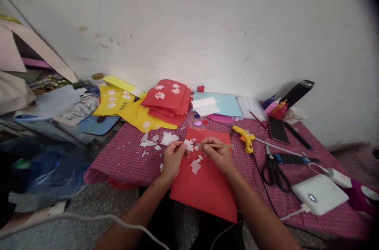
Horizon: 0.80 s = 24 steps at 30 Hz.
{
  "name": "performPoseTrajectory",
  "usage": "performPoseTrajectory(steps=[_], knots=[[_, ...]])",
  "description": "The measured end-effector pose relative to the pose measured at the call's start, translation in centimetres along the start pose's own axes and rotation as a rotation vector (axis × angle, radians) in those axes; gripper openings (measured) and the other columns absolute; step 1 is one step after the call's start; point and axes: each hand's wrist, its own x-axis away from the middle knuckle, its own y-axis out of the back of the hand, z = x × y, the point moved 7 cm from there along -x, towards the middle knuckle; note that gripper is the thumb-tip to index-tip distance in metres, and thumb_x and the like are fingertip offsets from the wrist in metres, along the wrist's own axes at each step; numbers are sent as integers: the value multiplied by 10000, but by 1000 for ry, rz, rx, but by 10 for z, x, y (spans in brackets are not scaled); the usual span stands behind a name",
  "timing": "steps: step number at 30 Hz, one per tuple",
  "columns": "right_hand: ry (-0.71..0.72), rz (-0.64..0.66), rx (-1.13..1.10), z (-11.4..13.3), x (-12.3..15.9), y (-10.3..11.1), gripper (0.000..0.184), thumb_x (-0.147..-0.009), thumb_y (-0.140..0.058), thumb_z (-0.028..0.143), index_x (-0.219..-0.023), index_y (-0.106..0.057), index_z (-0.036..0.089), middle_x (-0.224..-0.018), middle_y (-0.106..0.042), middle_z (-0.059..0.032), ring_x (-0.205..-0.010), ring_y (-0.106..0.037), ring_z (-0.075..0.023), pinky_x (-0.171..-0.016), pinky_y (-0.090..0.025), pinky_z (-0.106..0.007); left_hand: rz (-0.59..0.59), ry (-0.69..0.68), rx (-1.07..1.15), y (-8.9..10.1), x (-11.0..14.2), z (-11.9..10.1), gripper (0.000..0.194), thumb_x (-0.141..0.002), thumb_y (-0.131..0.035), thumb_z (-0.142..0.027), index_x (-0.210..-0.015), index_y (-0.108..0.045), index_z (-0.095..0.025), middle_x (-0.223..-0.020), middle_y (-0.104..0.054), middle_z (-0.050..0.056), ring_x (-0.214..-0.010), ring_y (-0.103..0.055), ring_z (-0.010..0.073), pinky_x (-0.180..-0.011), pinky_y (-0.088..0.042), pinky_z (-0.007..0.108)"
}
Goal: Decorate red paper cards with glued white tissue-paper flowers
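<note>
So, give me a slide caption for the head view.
Left hand holds white paper, right hand a slim tool, over a red sheet.

Scuffed pale wall (189, 25), speckled floor (97, 226)

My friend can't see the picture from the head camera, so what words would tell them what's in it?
Two bare hands, left and right, work over red paper: the left holds a white paper scrap, the right a thin brush-like tool. Around them lie a yellow glue gun, black-handled scissors and flower-decorated red sheets.
</note>
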Motion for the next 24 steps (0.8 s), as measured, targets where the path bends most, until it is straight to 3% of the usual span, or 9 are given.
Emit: performPoseTrajectory(steps=[14, 24], knots=[[26, 26, 56, -5, -2, -7, 170, -914, -620, 371, -946, -681, 216, -855, -688, -39, -763, -636, -186, -680, -506, -303, 50, 3, -22, -2, 2, 0, 258, -839, -671, -417, -881, -684, -163, -726, -699, 24, -650, -638, 142, -634, -495, 255], [-67, -2, -125, -13, -7, -3, 202, -867, -677, 391, -902, -678, 192, -730, -658, -8, -548, -529, -123, -525, -424, -247, 117, 7, 1, -6, 5, 0, 204, -790, -655, -238, -958, -734, -154, -723, -712, 26, -633, -633, 134, -633, -510, 254]])
